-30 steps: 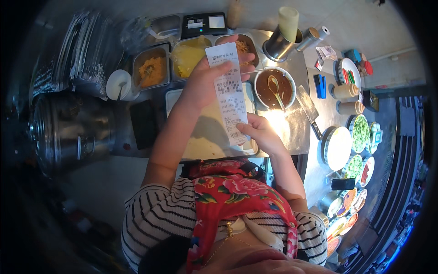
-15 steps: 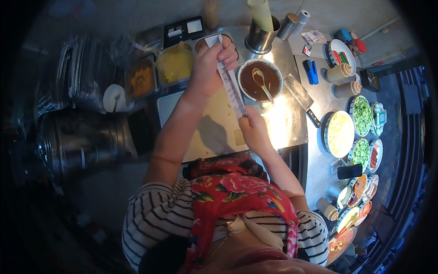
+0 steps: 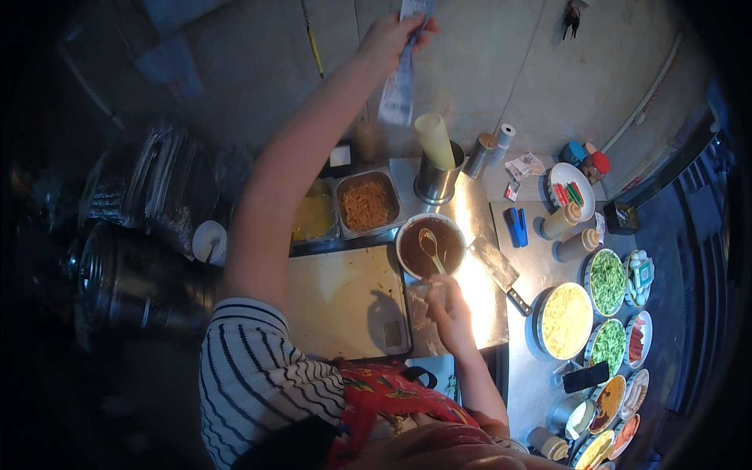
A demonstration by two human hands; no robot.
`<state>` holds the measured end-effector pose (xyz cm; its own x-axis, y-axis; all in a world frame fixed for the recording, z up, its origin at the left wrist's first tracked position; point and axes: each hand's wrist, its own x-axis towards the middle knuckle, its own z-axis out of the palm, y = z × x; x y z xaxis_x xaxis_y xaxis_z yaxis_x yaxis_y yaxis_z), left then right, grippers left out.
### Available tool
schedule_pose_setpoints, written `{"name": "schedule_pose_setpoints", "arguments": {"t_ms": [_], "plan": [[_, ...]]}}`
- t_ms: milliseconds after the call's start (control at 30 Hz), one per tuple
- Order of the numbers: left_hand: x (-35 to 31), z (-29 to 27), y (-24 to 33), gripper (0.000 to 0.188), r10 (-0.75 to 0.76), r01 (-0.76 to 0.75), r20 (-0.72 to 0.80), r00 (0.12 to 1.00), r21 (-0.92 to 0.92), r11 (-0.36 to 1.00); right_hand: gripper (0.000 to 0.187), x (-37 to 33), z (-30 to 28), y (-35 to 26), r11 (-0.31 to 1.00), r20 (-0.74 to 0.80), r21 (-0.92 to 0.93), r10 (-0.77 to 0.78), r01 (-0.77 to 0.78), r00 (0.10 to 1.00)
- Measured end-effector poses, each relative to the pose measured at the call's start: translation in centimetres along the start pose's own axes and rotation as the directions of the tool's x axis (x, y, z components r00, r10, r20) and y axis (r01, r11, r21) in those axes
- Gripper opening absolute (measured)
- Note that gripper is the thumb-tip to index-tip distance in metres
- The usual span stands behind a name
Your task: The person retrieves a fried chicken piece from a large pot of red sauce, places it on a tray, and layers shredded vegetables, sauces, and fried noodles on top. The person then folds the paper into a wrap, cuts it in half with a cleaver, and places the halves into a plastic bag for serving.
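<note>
High against the wall, my left hand (image 3: 395,41) is closed on a long printed paper slip (image 3: 397,92), which hangs down from the fingers. My right hand (image 3: 450,315) is low, at the near rim of a white bowl of brown sauce (image 3: 409,252). A spoon (image 3: 428,242) rests in the sauce, and its handle runs toward the right fingertips. Whether those fingers grip the handle is unclear, as they are blurred. Left of this hand lies a pale cutting board (image 3: 337,294) with a few crumbs.
Behind the board sit a metal tray of shredded orange-brown filling (image 3: 366,205) and a yellow one (image 3: 313,223). A metal canister (image 3: 439,182) stands behind the bowl. Right of the bowl lies a cleaver (image 3: 497,266). Squeeze bottles (image 3: 578,245), a blue stapler (image 3: 516,227) and several ingredient bowls (image 3: 565,319) line the right side.
My left hand has risen far up to the wall with the paper slip. My right hand has let go of the slip and moved beside the sauce bowl. The view has tilted upward.
</note>
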<state>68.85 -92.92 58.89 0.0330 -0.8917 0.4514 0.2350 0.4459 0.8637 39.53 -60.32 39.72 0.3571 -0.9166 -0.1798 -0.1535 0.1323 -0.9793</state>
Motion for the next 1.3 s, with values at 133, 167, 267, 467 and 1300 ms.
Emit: {"name": "schedule_pose_setpoints", "arguments": {"t_ms": [133, 167, 267, 467, 1300], "plan": [[13.4, -5.6, -0.6, 0.011, -0.012, -0.002, -0.148, 0.989, -0.095, 0.995, 0.023, -2.7, -2.6, 5.1, 0.977, -0.017, 0.115, 0.182, -0.179, 0.983], [15.2, -6.6, -0.8, 0.011, -0.034, 0.015, -0.168, 0.985, -0.113, 0.993, 0.022, -3.4, -3.2, 6.2, 0.953, -0.043, 0.107, 0.29, -0.284, 0.956], [17.7, -8.1, -1.6, 0.012, -0.084, 0.051, -0.234, 0.968, -0.144, 0.988, 0.021, -6.0, -4.6, 8.7, 0.938, -0.125, 0.127, 0.339, -0.323, 0.933], [19.5, -8.2, -0.4, 0.018, 0.055, 0.012, -0.442, 0.896, 0.149, 0.989, 0.02, -6.7, -5.2, 9.6, 0.916, -0.099, 0.268, 0.336, -0.3, 0.937], [-41.7, 8.2, -4.7, 0.053, -0.012, -0.612, 0.888, 0.459, 0.326, 0.72, 0.034, -3.1, 3.5, 7.9, 0.414, 0.414, 0.764, 0.273, -0.495, 0.868]]}}
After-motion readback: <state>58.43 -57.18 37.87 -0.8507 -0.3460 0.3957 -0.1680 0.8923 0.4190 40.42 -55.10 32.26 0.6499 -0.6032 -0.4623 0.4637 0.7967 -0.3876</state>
